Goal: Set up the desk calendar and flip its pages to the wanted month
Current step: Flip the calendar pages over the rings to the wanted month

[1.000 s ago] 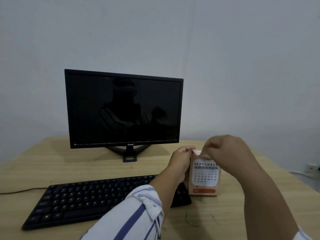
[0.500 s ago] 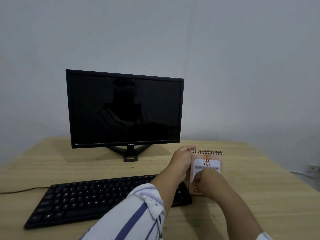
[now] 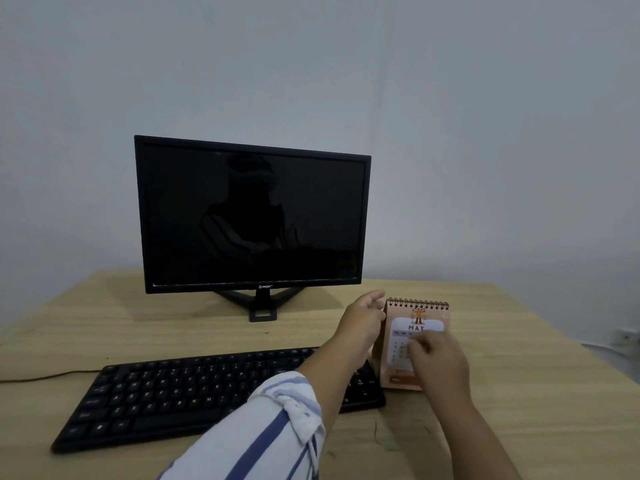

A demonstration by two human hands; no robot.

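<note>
Two hands: both of mine are in view, one on each side of the calendar.
Calendar: the small peach-coloured desk calendar with a black spiral binding (image 3: 417, 322) stands upright on the light wood-grain desk (image 3: 519, 393), just right of the keyboard's right end.
Page shown: the front page reads "MAY" above a date grid; the lower part of the grid is hidden behind my right hand.
Left hand: my left hand (image 3: 362, 322) sits at the calendar's upper left edge, fingers loosely spread and not closed on anything. I cannot tell whether it touches the edge.
Left sleeve: a white sleeve with blue stripes (image 3: 263, 431), rolled up at the forearm, lies over the keyboard's right half.
Right hand: my right hand (image 3: 438, 363) is in front of the calendar's lower face, fingers (image 3: 417, 344) curled toward the page. It is blurred, so I cannot tell whether it grips a page.
Keyboard: the black full-size keyboard (image 3: 180, 393) lies in front of the monitor, its cable running off to the left.
Monitor: the black flat-screen monitor (image 3: 252, 216) stands on its stand at the back of the desk, screen dark.
</note>
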